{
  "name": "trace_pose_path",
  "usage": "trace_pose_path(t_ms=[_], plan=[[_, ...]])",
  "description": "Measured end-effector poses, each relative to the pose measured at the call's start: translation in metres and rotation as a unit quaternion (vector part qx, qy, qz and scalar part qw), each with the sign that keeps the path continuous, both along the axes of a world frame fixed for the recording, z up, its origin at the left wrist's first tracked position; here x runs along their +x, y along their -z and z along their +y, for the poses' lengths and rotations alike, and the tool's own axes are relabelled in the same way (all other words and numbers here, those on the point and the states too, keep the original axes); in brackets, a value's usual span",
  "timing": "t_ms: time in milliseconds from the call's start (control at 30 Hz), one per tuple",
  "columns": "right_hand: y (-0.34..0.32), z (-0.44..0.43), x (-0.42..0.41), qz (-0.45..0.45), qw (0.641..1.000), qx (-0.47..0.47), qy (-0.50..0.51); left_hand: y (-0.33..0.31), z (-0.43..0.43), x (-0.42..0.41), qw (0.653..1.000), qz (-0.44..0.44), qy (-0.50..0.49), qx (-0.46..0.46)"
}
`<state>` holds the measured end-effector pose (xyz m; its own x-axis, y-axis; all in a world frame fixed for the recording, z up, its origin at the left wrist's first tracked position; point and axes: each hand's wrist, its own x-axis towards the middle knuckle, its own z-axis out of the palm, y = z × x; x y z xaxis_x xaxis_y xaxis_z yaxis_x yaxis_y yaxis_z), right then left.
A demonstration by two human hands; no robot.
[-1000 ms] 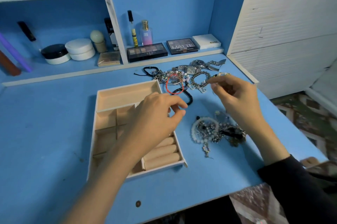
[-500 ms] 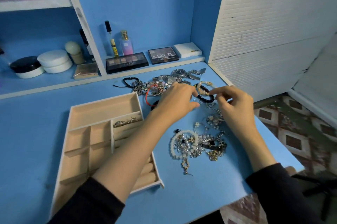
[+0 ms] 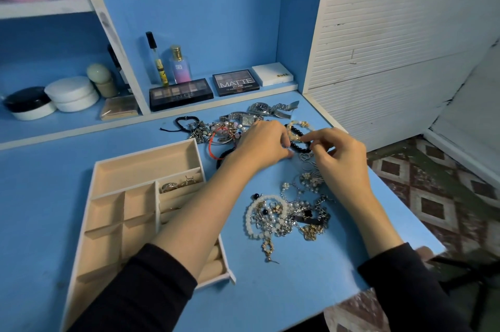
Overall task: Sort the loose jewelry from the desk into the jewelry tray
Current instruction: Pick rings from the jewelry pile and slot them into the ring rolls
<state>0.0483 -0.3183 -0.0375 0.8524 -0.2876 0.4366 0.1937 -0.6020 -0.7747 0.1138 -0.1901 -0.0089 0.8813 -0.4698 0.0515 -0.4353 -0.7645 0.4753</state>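
A blue desk point(image 3: 54, 183) holds a beige jewelry tray point(image 3: 113, 166), with your left forearm crossing over it.
Your right hand point(image 3: 341, 158) pinches a black bead bracelet point(image 3: 297, 146); your left hand point(image 3: 262, 142) curls beside it, its grasp hidden. Loose jewelry point(image 3: 286, 218) lies heaped right of the tray. Behind stand a "NUDES" palette point(image 3: 181, 93), a "MATTE" palette point(image 3: 235, 82) and an "SB" bottle point(image 3: 179, 66).

The surface point(image 3: 67, 158) is matt blue paint — the tray point(image 3: 140, 169) a soft, matt beige lining. Watches point(image 3: 259, 108) gleam in polished metal; black beads point(image 3: 297, 145) look smooth and glossy.
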Motion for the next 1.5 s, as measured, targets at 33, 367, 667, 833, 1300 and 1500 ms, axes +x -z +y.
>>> trace_pose_path(t_ms=[33, 367, 667, 833, 1300, 1500], plan=[[0.0, 0.0, 0.0, -0.001, 1.0, -0.001, 0.0, 0.0, 0.0, 0.0, 1.0, 0.003, 0.0, -0.003], [-0.001, 0.0, -0.001, 0.009, 1.0, -0.018, -0.007, -0.002, 0.021, -0.013, 0.991, -0.008, -0.055, -0.122], [-0.009, 0.001, 0.026, 0.124, 0.952, -0.271, -0.073, -0.01, 0.06, -0.041, 0.985, -0.022, -0.091, -0.147], [-0.014, 0.002, 0.036, 0.149, 0.939, -0.295, -0.092, -0.009, 0.066, -0.046, 0.984, -0.016, -0.101, -0.148], [-0.019, 0.004, 0.045, 0.144, 0.935, -0.3, -0.122, -0.013, 0.073, -0.052, 0.982, -0.022, -0.113, -0.15], [-0.027, 0.005, 0.043, 0.181, 0.938, -0.259, -0.144, -0.016, 0.074, -0.053, 0.982, -0.019, -0.114, -0.147]])
